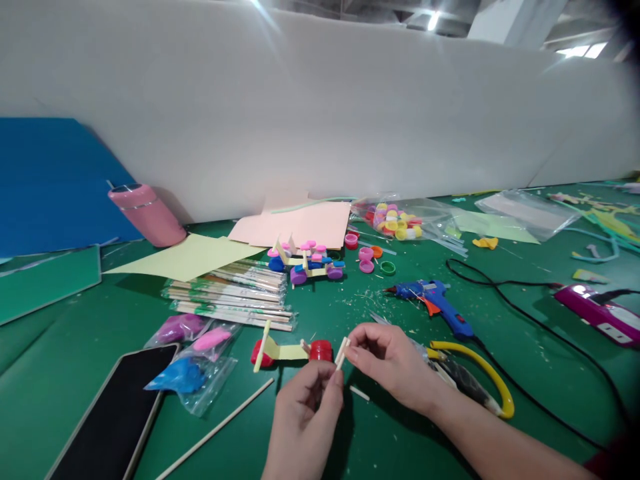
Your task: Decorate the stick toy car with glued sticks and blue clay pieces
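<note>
Both my hands pinch one short wooden stick piece (341,353) low in the middle of the view. My left hand (305,413) grips its lower end with closed fingers. My right hand (393,363) pinches its upper end between thumb and forefinger. Just beyond the stick lies a small craft piece (287,350) of yellow paper, sticks and two red bottle caps. Another short stick bit (359,393) lies on the green table between my hands.
A blue glue gun (433,303) with black cord lies right of centre, beside yellow-handled cutters (480,380). A finished cap-and-stick model (307,261), packs of chopsticks (233,300), bags of caps (395,220), a long stick (215,430), a dark tablet (110,420) and a pink bottle (147,213) surround them.
</note>
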